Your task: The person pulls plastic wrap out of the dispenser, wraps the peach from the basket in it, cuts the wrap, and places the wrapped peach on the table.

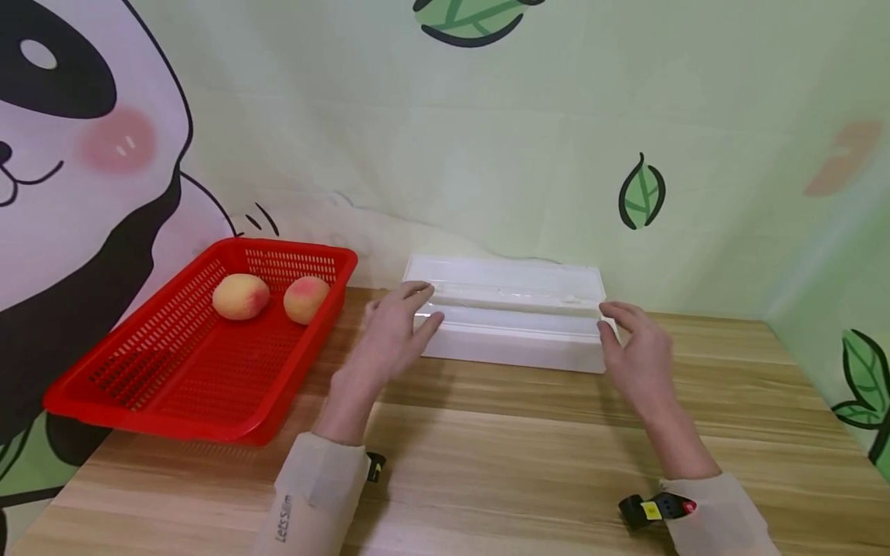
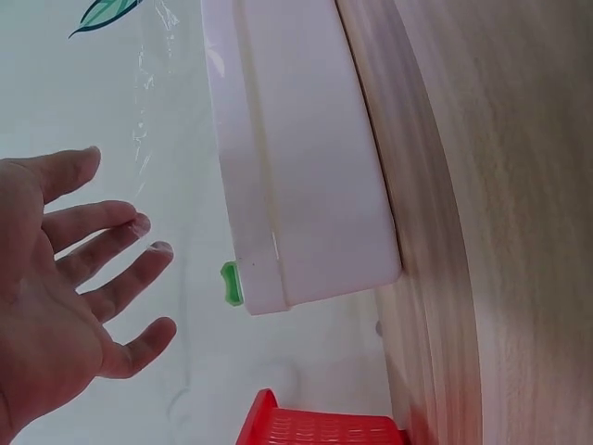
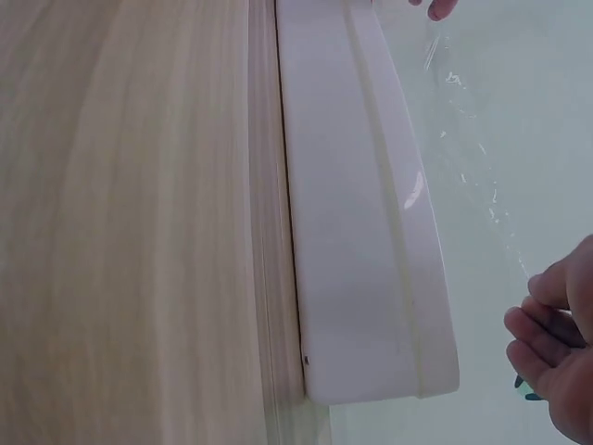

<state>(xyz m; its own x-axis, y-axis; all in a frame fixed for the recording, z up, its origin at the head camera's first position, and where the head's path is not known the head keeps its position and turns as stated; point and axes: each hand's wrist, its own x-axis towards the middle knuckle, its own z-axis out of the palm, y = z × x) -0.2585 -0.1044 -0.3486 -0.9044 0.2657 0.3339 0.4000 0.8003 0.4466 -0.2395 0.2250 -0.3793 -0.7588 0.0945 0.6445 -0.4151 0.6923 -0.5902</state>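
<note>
A long white plastic wrap dispenser lies on the wooden table by the wall. Clear plastic wrap stretches above it, visible mostly by its shiny, wrinkled edge. At the dispenser's right end, my right hand pinches the wrap between thumb and fingers. My left hand is over the left end with its fingers spread. In the left wrist view the wrap's edge runs down to the left fingertips. A small green piece sits at the dispenser's left end.
A red plastic basket stands left of the left hand, holding two peaches, one yellowish and one pinker. Behind the table hangs a pale green backdrop with a panda and leaves.
</note>
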